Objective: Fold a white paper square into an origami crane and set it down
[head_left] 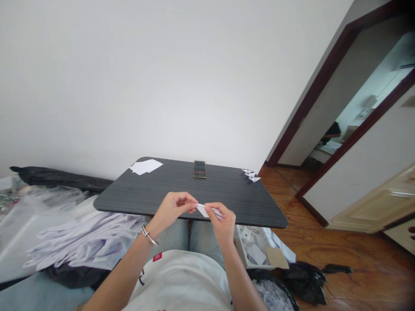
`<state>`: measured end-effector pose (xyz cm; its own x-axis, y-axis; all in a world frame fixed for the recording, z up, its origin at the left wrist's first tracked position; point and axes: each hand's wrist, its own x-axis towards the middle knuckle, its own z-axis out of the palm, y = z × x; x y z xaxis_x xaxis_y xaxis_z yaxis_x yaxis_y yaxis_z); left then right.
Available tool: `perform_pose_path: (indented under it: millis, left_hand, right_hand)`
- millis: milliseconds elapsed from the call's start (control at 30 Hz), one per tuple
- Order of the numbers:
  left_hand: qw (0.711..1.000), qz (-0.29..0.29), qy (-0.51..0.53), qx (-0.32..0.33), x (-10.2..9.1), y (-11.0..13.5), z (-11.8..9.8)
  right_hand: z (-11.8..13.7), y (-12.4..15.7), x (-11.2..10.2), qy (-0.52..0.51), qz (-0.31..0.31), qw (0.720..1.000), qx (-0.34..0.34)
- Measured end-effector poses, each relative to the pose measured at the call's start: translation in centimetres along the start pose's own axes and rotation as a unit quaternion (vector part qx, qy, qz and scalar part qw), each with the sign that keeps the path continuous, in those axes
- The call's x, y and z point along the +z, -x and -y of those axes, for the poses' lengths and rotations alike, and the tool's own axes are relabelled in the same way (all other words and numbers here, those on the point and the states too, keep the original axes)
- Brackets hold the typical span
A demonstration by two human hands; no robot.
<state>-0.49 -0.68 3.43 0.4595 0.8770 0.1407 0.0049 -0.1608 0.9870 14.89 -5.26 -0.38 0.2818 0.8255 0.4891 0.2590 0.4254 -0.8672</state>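
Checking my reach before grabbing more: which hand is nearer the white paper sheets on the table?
Left hand: it is in front of the white paper sheets and to their right. The right hand is farther to their right.

On the worktop (220, 192) we have a stack of paper (145, 166) at the far left, a phone (200, 169) at the far middle, and paper triangles (250, 175) at the far right corner. Our left hand (173, 211) and right hand (222, 222) hold a paper strip (205, 211) between them, over the near edge. A heap of paper (87, 242) lies to our left. To our right, below the worktop, sits a box (256, 250), with a bag (304, 280) on the floor (366, 268) beside it. A wall (129, 86) stands behind the worktop, and a doorway (337, 108) opens further right.
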Motion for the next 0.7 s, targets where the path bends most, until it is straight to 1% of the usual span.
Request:
perform_pose_path:
  millis: [100, 333, 433, 700]
  left_hand:
    - [1.000, -0.001, 0.008, -0.011, -0.07, -0.07, 0.04]
    - [0.999, 0.021, 0.032, -0.023, -0.35, -0.08, 0.26]
    - [0.999, 0.015, 0.039, -0.023, -0.19, -0.15, 0.17]
    - [0.998, -0.005, 0.064, -0.010, 0.56, -0.17, 0.05]
  right_hand:
    - [0.13, 0.04, -0.02, 0.014, 0.004, 1.000, -0.014]
    - [0.21, 0.09, -0.05, 0.029, 0.014, 0.999, -0.028]
    - [0.13, 0.00, -0.06, 0.028, 0.017, 0.999, -0.022]
    - [0.17, -0.18, 0.06, 0.005, 0.011, 1.000, 0.021]
